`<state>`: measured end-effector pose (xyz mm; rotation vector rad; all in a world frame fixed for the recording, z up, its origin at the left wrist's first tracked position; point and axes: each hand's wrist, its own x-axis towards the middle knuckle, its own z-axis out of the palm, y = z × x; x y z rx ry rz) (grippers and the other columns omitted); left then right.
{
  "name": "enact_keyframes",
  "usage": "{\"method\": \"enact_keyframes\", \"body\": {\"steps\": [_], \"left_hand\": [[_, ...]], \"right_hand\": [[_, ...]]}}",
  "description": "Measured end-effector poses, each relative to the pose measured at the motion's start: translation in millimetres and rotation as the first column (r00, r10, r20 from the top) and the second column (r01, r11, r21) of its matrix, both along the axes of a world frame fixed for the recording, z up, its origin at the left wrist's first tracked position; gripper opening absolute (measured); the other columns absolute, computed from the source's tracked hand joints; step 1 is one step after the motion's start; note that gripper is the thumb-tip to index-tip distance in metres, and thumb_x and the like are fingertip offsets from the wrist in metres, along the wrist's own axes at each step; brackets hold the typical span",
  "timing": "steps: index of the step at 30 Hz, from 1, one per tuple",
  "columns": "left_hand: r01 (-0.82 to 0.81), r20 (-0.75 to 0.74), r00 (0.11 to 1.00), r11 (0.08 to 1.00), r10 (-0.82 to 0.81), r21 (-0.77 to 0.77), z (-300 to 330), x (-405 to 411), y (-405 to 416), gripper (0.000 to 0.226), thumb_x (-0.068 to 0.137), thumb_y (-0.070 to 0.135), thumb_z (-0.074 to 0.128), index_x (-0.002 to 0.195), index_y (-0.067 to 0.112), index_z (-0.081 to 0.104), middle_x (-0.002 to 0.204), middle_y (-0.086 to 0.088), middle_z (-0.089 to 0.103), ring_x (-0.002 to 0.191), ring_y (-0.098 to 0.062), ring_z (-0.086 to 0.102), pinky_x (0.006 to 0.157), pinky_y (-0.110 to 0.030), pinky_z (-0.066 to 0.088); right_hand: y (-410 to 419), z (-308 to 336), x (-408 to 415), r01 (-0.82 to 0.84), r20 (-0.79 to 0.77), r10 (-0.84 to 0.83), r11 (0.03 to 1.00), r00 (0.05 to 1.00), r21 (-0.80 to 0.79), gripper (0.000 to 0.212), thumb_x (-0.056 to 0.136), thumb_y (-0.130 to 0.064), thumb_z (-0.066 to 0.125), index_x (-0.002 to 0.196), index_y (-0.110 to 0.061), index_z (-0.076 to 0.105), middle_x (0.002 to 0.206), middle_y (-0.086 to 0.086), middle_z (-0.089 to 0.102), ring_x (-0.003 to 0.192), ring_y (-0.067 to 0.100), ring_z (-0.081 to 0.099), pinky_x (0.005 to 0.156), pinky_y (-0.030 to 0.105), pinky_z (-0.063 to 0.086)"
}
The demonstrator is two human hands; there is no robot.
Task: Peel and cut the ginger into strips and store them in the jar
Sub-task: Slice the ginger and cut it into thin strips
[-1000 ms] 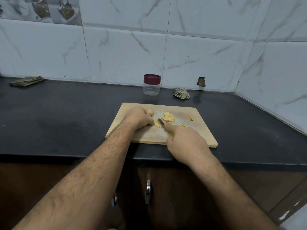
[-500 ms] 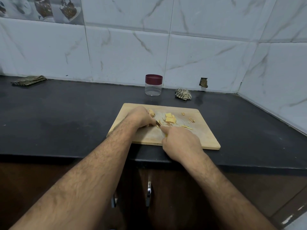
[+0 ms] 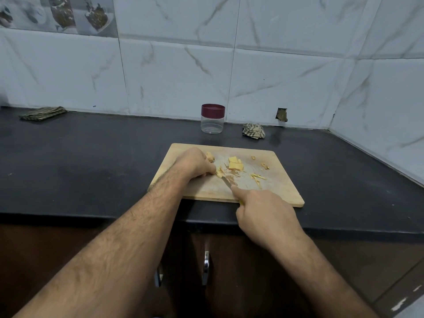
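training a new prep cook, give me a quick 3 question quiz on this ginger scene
1. True or false: the jar has its lid on.
2. Which hand grips the knife? A left hand B right hand
3. Fill in: the stacked ginger slices lie on the ____.

Key: 1 true; 2 B; 3 cutting board

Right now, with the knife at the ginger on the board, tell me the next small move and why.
Probably draw the knife down through the ginger piece for another strip. The right hand grips the handle with the forefinger along the blade, the left hand pins the piece on the cutting board, uncut slices wait, and the jar is lidded.
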<state>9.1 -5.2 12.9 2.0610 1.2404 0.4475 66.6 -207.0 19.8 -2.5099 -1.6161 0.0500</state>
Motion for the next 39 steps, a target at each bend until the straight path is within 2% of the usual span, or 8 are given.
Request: {"method": "enact_keyframes", "body": {"steps": [4, 9, 13, 18, 22, 25, 33, 39], "left_hand": [[0.054, 0.094, 0.994, 0.998, -0.055, 0.013, -7.7, -7.2, 1.7, 0.017, 0.076, 0.016, 0.073, 0.063, 0.014, 0.062, 0.056, 0.003, 0.057, 0.061, -0.013, 0.052, 0.071, -0.030, 0.050], [0.083, 0.402, 0.911, 0.996, -0.094, 0.045, -21.1, -18.9, 3.9, 0.024, 0.086, 0.013, 0.065, 0.063, 0.015, 0.058, 0.053, 0.010, 0.050, 0.048, -0.003, 0.040, 0.053, -0.021, 0.036], [0.038, 0.433, 0.898, 0.995, -0.072, 0.088, -25.3, -17.0, 3.3, 0.022, 0.088, 0.022, 0.067, 0.067, 0.017, 0.065, 0.056, 0.015, 0.057, 0.049, 0.001, 0.045, 0.055, -0.021, 0.037], [0.017, 0.532, 0.846, 0.999, -0.039, 0.047, -25.9, -18.4, 2.1, 0.010, 0.086, 0.014, 0.064, 0.081, 0.014, 0.072, 0.082, 0.014, 0.074, 0.075, 0.005, 0.064, 0.074, -0.020, 0.048], [-0.015, 0.562, 0.827, 0.999, -0.015, 0.049, -20.9, -20.4, -3.9, 0.014, 0.087, 0.008, 0.062, 0.078, 0.015, 0.071, 0.067, 0.016, 0.066, 0.054, 0.014, 0.056, 0.057, -0.005, 0.040], [-0.041, 0.576, 0.818, 0.998, 0.003, 0.053, -20.7, -21.6, -5.2, 0.013, 0.088, 0.008, 0.059, 0.082, 0.008, 0.070, 0.065, 0.014, 0.062, 0.047, 0.011, 0.052, 0.050, -0.004, 0.037], [-0.016, 0.586, 0.811, 0.999, -0.013, 0.044, -16.6, -23.0, -11.2, 0.015, 0.090, 0.006, 0.056, 0.086, 0.003, 0.070, 0.051, 0.023, 0.061, 0.046, 0.012, 0.053, 0.049, -0.002, 0.037], [-0.070, 0.581, 0.814, 0.995, 0.017, 0.069, -16.0, -24.8, -10.8, 0.018, 0.087, 0.009, 0.056, 0.084, -0.001, 0.070, 0.068, 0.014, 0.066, 0.048, 0.008, 0.050, 0.056, -0.015, 0.038]], "right_hand": [[-4.4, 2.5, 2.7, 0.033, -0.049, -0.033, 0.999, 0.998, -0.008, 0.059, 0.096, -0.019, 0.037, 0.149, -0.043, 0.032, 0.120, 0.000, 0.061, 0.105, 0.021, 0.056, 0.069, 0.031, 0.044], [-3.9, 6.6, 1.9, 0.048, -0.081, -0.040, 0.994, 0.996, 0.095, 0.056, 0.096, -0.018, 0.039, 0.148, -0.037, 0.035, 0.118, 0.000, 0.061, 0.103, 0.022, 0.055, 0.069, 0.032, 0.041], [22.6, 11.3, 13.4, 0.117, -0.046, -0.114, 0.990, 0.992, 0.081, 0.045, 0.093, -0.013, 0.041, 0.136, -0.023, 0.047, 0.119, 0.004, 0.062, 0.104, 0.027, 0.056, 0.071, 0.033, 0.038], [48.4, 14.6, 20.2, 0.077, 0.004, -0.077, 0.996, 0.997, 0.043, 0.047, 0.091, -0.010, 0.043, 0.130, -0.030, 0.059, 0.123, 0.001, 0.062, 0.109, 0.024, 0.057, 0.075, 0.032, 0.046], [49.2, 15.4, 24.2, 0.054, 0.034, -0.054, 0.999, 0.998, -0.008, 0.055, 0.092, -0.007, 0.042, 0.136, -0.036, 0.055, 0.129, -0.001, 0.059, 0.110, 0.022, 0.057, 0.079, 0.032, 0.049], [39.3, 14.9, 32.0, 0.027, 0.057, -0.025, 0.999, 0.998, -0.029, 0.058, 0.095, -0.009, 0.042, 0.141, -0.044, 0.047, 0.134, -0.002, 0.058, 0.111, 0.021, 0.057, 0.074, 0.029, 0.045], [21.1, 24.9, 32.7, 0.032, 0.046, -0.032, 0.999, 0.998, 0.008, 0.055, 0.097, -0.012, 0.046, 0.139, -0.047, 0.048, 0.136, -0.007, 0.057, 0.114, 0.020, 0.056, 0.073, 0.028, 0.042], [39.9, 19.7, 13.6, 0.028, -0.021, -0.027, 0.997, 0.999, 0.076, 0.050, 0.090, -0.007, 0.044, 0.131, -0.032, 0.058, 0.116, 0.003, 0.064, 0.096, 0.024, 0.055, 0.074, 0.032, 0.048]]}}
